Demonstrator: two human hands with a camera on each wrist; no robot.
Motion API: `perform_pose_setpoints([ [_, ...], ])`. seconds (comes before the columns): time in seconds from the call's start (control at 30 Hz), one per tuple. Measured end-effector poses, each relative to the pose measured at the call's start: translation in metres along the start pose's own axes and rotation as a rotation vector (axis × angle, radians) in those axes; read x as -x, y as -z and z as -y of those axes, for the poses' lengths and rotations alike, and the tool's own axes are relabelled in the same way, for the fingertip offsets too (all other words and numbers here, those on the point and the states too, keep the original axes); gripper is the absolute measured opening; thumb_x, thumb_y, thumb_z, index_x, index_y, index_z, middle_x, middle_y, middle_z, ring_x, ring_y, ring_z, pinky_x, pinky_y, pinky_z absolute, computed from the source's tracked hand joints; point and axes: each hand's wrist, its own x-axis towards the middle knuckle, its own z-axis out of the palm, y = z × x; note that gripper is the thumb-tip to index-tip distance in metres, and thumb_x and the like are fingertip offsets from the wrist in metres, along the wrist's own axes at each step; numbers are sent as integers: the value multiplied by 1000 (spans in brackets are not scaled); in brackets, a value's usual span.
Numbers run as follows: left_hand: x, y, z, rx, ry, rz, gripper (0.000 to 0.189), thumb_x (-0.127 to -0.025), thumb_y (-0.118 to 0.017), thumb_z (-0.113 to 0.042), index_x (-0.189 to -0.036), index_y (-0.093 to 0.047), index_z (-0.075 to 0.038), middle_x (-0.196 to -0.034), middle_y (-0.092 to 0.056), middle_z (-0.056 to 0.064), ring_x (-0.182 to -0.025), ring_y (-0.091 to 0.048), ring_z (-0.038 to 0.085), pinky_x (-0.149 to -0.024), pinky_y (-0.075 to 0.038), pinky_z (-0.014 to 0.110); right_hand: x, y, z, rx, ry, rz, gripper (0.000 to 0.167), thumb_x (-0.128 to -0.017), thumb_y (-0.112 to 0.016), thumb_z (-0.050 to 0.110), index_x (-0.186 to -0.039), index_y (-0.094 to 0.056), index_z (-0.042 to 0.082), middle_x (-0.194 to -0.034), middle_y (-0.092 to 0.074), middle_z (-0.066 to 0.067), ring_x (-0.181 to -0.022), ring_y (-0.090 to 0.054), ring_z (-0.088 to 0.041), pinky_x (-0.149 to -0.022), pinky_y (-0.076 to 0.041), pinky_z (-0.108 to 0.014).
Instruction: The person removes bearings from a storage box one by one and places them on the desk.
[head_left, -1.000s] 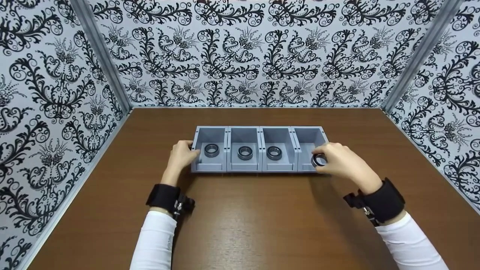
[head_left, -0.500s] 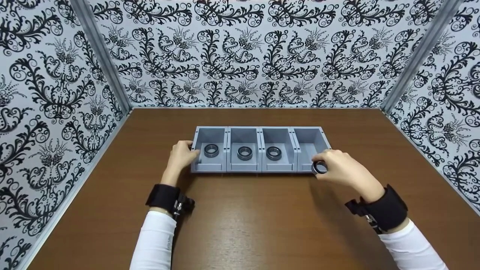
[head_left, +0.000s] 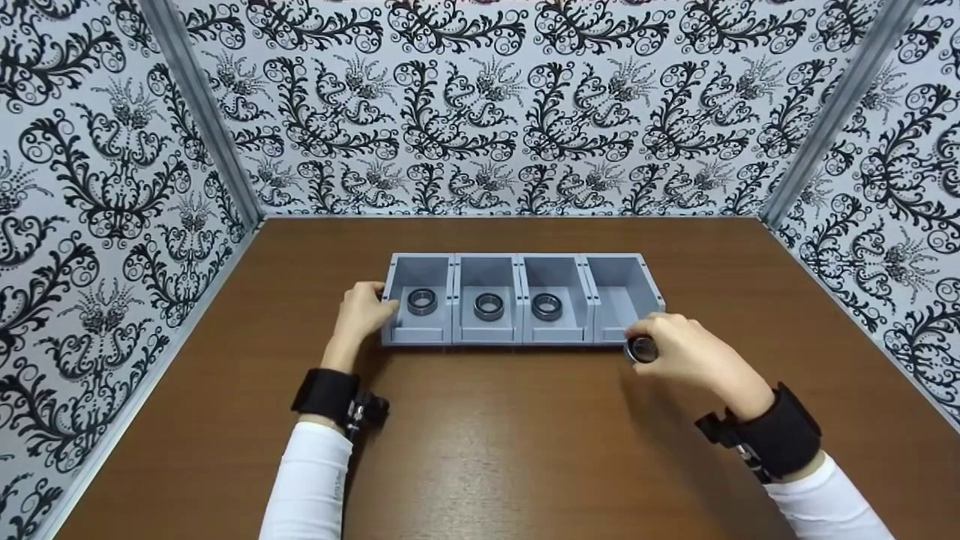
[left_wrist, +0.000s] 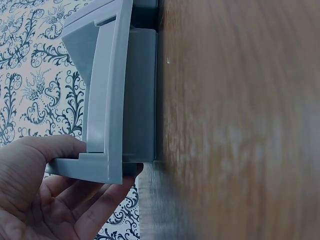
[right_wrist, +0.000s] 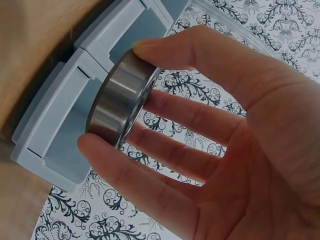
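My right hand [head_left: 686, 356] pinches a ball bearing [right_wrist: 120, 97] between thumb and index finger, its steel outer ring showing in the right wrist view. In the head view this bearing is held up at the front of the rightmost bin [head_left: 621, 289], which has no bearing in it. My left hand [head_left: 364, 313] grips the left side wall of the leftmost bin [left_wrist: 107, 100], thumb inside and fingers outside. Inside that bin lies a bearing [head_left: 422, 301]; another bearing [head_left: 489, 306] lies in the second bin, and a third bearing [head_left: 547, 306] in the third.
The grey bins stand joined in a row on a brown wooden table [head_left: 495, 435]. Behind and beside the table rise panels [head_left: 487, 112] with a black floral pattern. Each wrist wears a black strap [head_left: 327, 394] with a small camera.
My right hand has drawn the bearing back from over the rightmost bin toward me, to just in front of its front edge. The left hand has stayed on the leftmost bin.
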Motion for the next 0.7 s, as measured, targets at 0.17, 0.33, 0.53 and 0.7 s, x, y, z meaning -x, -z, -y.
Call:
perform_pose_setpoints([
  [0.17,0,0,1,-2,-1,-1,44,-92,-65,-10,-131,-67,11,-127,-68,29,-104,-66,41,-93,-52,55,4,-4,0,-3,-5,3,25,-77,-77,8,-101,-76,5,-90,-65,-3,-82,-64,-26,-72,-52,-47],
  [0.33,0,0,0,1,-5,-5,43,-92,-65,-10,-130,-68,11,-125,-69,30,-103,-65,41,-93,-51,56,9,-8,1,-4,-4,4,25,-77,-77,9,-102,-76,5,-94,-67,-4,-85,-65,-27,-74,-53,-48],
  [0.53,0,0,0,-5,-5,-7,42,-93,-65,-10,-130,-68,11,-125,-69,30,-108,-66,44,-95,-51,57,15,-14,2,-14,12,14,19,-80,-78,9,-99,-75,9,-97,-67,-2,-88,-65,-25,-75,-53,-46],
  [0.7,0,1,0,-7,2,27,48,-97,-66,-11,-138,-60,13,-138,-61,32,-124,-61,48,-104,-47,59,19,-18,2,-32,15,46,19,-81,-80,9,-98,-74,12,-95,-65,0,-85,-62,-21,-74,-50,-41],
])
